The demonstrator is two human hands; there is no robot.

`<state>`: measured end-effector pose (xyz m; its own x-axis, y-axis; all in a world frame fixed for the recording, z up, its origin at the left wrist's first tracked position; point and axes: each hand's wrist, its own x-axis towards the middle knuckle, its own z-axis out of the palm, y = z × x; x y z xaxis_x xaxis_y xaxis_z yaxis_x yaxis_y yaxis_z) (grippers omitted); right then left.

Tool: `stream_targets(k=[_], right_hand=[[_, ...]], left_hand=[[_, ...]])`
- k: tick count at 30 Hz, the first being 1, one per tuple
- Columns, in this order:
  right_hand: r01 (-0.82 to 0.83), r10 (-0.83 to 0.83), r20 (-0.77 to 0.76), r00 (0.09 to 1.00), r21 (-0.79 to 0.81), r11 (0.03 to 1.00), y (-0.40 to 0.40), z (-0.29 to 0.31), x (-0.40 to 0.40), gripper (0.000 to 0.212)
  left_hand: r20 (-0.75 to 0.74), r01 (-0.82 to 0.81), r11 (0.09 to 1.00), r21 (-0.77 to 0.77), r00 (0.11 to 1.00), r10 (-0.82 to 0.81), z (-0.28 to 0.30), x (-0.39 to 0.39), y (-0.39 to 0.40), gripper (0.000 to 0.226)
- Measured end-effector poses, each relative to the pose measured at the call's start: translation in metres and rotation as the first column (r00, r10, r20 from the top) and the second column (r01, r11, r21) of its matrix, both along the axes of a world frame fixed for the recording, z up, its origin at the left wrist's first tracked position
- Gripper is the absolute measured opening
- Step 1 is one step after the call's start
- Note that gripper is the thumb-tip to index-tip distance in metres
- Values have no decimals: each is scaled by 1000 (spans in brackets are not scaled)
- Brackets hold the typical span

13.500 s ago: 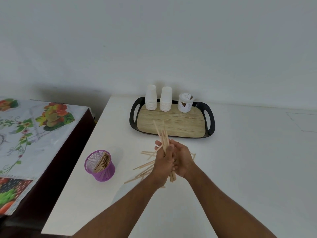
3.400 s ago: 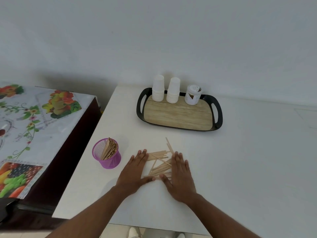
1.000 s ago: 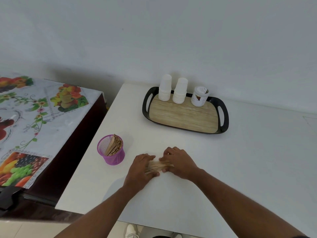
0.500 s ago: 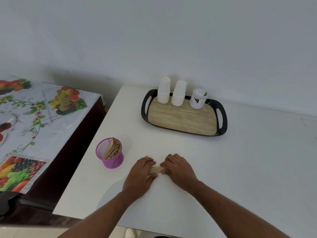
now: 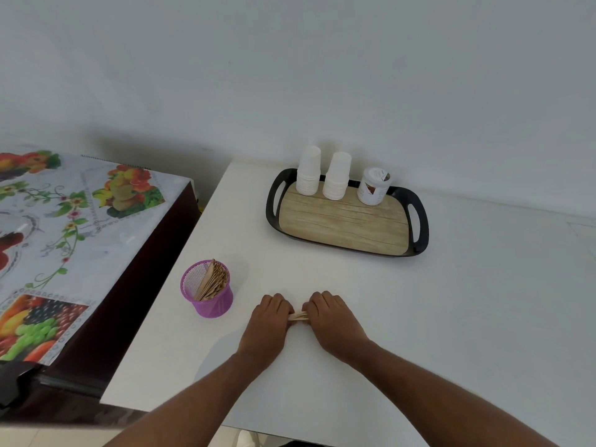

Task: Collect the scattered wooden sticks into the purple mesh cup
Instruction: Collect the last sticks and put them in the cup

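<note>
A bundle of wooden sticks (image 5: 298, 316) lies on the white table, squeezed between my two hands; only a short stretch shows in the gap. My left hand (image 5: 267, 324) is closed over the bundle's left end and my right hand (image 5: 332, 321) over its right end, both knuckles up on the tabletop. The purple mesh cup (image 5: 208, 293) stands upright to the left of my left hand, near the table's left edge. It holds several sticks leaning to the right. I see no loose sticks elsewhere on the table.
A black tray (image 5: 419, 227) with a wood-look floor sits at the back, bearing two stacks of white paper cups (image 5: 322, 177) and a small white jar (image 5: 372, 187). A lower table with a fruit-print cloth (image 5: 64, 240) adjoins on the left.
The spread sticks were raked together into one bundle. Over the last second my hands closed in tighter, so less of the bundle shows between them.
</note>
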<state>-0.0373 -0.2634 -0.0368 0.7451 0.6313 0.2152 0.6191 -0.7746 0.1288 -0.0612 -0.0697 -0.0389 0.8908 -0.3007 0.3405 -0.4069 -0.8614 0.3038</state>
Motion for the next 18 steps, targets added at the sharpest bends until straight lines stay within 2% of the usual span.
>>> stream_targets(k=[2,8,12,16,18], right_hand=[[-7,6,-8,1000,-61,998,2,4,1,11],[-58,57,-14,998,-159,985,8,16,0,24],[-106,105,-15,994,-168,980,6,19,4,16],[-118,115,-26,993,-141,983,4,16,7,17],[-110,107,-33,994,-133,985,4,15,6,9]], left_hand=[[-9,-8,992,129,1000,9,3,1,-3,21],[19,67,917,394,997,-81,8,10,-6,18],[40,132,889,439,985,-167,10,15,0,14],[60,130,879,459,983,-176,8,13,3,3],[57,139,879,456,981,-184,8,12,5,10]])
